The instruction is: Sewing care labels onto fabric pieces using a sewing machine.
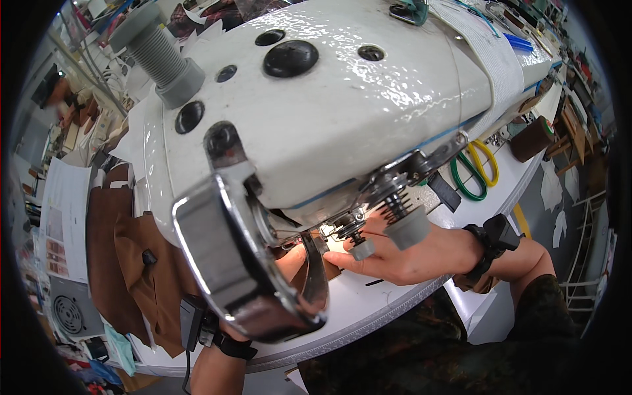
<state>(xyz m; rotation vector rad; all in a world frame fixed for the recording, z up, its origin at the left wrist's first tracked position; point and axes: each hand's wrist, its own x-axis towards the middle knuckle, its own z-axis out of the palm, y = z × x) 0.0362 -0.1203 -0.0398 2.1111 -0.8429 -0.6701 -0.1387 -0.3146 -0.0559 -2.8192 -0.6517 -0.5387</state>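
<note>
A white sewing machine [368, 112] fills the middle, with a chrome cover [230, 263] on its near end. My left hand [289, 264] lies mostly behind that cover. Only a bit of it shows beside the metal presser area, so its grip is hidden. My right hand [411, 253] rests on the white table beside the needle area, thumb stretched out toward the left hand; its other fingers are partly behind the grey tension knobs [407, 227]. Under the thumb tip and between the hands shows a small brown piece of material [331, 268]. Each wrist wears a black strapped device.
Brown fabric [148, 270] lies in folds left of the machine, near a printed sheet [64, 220]. Scissors with green and yellow handles [469, 174] and a brown thread spool [532, 139] lie at the right. The table's curved edge [368, 322] runs close to my body.
</note>
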